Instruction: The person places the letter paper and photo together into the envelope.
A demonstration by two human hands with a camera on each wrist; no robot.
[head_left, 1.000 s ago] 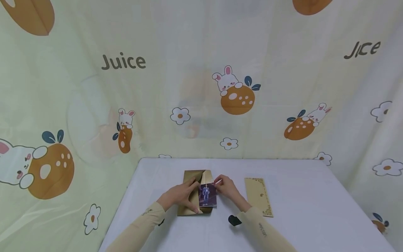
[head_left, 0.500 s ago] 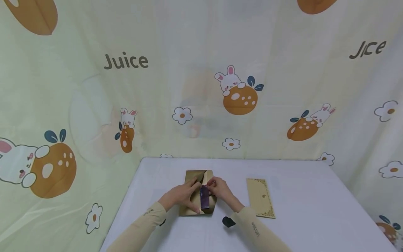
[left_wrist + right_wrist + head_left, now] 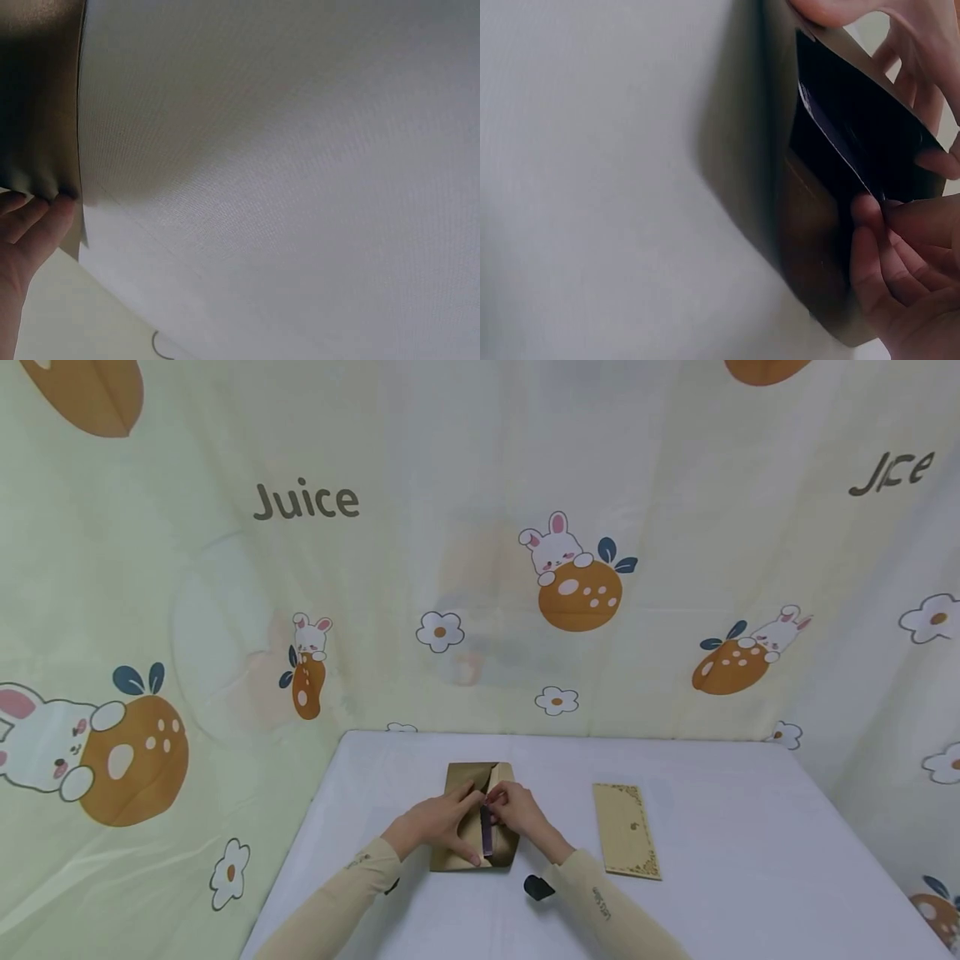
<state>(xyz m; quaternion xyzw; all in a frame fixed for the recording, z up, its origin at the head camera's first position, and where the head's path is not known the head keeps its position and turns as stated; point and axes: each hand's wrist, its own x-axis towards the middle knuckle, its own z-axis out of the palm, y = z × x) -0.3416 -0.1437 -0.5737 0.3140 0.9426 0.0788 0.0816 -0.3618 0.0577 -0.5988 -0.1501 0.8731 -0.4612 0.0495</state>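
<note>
A gold-brown paper envelope (image 3: pixel 463 773) lies on the white table, its mouth spread apart toward the right. My left hand (image 3: pixel 441 821) lies across it and grips the front panel, thumb at the near end and fingers toward the far end; its fingers (image 3: pixel 46 225) also show at the envelope's edge in the left wrist view. With thumb and fingertips my right hand (image 3: pixel 519 810) pinches the edge of a dark photo (image 3: pixel 487 837). In the right wrist view the photo (image 3: pixel 831 133) stands tilted inside the envelope's mouth, mostly hidden, with the right hand's fingertips at the opening.
A flat tan card (image 3: pixel 627 832) with an ornate brown border lies to the right of the hands. The white-covered table (image 3: pixel 720 827) reaches back to a printed curtain (image 3: pixel 480 560). A small black piece (image 3: pixel 537 887) shows beside the right sleeve.
My right hand has moved left with the photo, which has slid into the envelope until just a narrow strip shows. The left hand keeps its hold. The head view has shifted slightly.
</note>
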